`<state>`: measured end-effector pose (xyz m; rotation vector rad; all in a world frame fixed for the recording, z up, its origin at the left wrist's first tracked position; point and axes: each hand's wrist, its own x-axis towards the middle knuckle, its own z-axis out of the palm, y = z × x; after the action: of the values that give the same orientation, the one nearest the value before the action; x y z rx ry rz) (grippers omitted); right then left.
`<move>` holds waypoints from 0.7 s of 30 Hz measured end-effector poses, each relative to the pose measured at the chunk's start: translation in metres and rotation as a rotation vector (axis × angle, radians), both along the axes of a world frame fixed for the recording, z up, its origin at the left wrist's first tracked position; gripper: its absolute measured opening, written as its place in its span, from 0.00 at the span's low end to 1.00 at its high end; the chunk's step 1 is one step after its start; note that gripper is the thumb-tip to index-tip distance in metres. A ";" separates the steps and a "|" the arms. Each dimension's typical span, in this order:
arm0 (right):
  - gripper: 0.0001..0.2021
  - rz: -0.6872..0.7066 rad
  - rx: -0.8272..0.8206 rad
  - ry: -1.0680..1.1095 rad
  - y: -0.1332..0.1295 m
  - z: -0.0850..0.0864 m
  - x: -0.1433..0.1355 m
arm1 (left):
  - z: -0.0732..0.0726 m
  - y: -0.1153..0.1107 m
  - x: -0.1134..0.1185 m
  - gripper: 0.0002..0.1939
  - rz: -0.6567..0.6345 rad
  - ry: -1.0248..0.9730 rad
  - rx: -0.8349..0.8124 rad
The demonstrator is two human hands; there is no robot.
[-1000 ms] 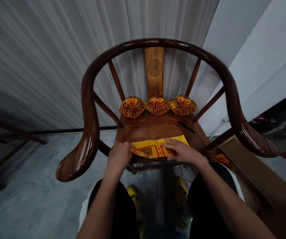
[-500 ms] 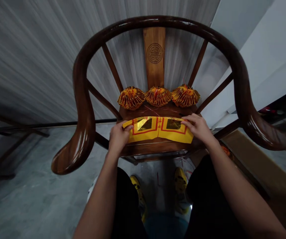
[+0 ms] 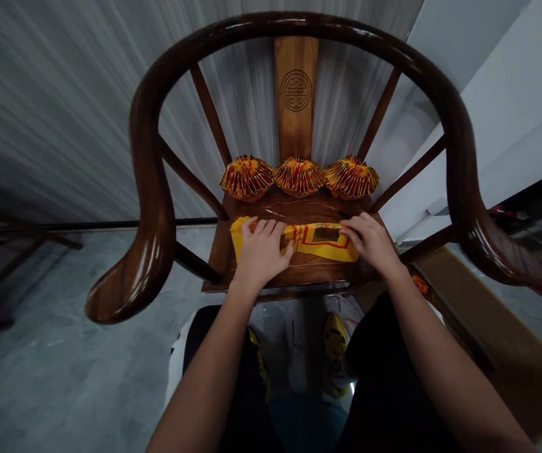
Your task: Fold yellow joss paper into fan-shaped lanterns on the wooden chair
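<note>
Fingers [image 3: 352, 224] of my right hand [image 3: 375, 244] pinch the right end of the yellow paper [image 3: 330, 253] over the chair seat [image 3: 308, 275]; my left hand [image 3: 262, 253] arches across its other half (gripping or not, I can't tell). Three pleated bundles [image 3: 299, 178] behind look finished; this strip doesn't. Curved armrests [image 3: 131, 277] flank my reach.

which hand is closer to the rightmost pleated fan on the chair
Right. The right hand is in front of the rightmost fan, pinching the yellow paper at its right end; the left hand is farther left, over the paper's left part.
</note>
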<state>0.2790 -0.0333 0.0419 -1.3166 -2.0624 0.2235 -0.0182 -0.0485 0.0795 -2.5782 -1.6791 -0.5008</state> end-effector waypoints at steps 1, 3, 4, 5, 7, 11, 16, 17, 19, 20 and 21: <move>0.16 -0.011 -0.017 0.051 0.000 -0.002 0.001 | -0.003 0.006 0.000 0.18 -0.024 -0.006 -0.016; 0.15 -0.075 -0.065 0.208 0.001 -0.007 0.003 | -0.008 0.018 -0.001 0.21 -0.073 -0.013 -0.038; 0.17 -0.120 -0.101 0.310 0.002 -0.011 0.004 | -0.011 0.024 -0.001 0.21 -0.089 -0.020 -0.034; 0.21 -0.163 -0.154 0.420 0.004 -0.015 0.005 | -0.014 0.030 -0.002 0.21 -0.098 -0.030 -0.017; 0.31 -0.218 -0.301 0.623 0.007 -0.023 0.006 | -0.019 0.039 -0.001 0.21 -0.105 -0.042 0.020; 0.35 -0.241 -0.495 0.914 0.010 -0.030 0.005 | -0.021 0.043 0.003 0.21 -0.111 -0.025 0.013; 0.28 -0.248 -0.365 0.924 0.008 -0.029 0.009 | -0.007 0.033 0.003 0.25 0.027 -0.046 -0.066; 0.27 -0.252 -0.346 0.871 0.008 -0.029 0.010 | -0.004 0.031 0.002 0.26 0.059 -0.035 -0.096; 0.26 -0.259 -0.321 0.759 0.008 -0.032 0.012 | -0.001 0.031 0.000 0.27 0.098 -0.005 -0.164; 0.25 -0.260 -0.313 0.711 0.009 -0.034 0.011 | 0.000 0.031 -0.002 0.27 0.106 0.004 -0.197; 0.25 -0.262 -0.306 0.674 0.009 -0.036 0.011 | 0.001 0.032 -0.004 0.27 0.106 0.007 -0.229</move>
<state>0.2898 -0.0239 0.0055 -1.4215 -1.3099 0.7715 -0.0218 -0.0162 0.0804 -2.6148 -1.9648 -0.3107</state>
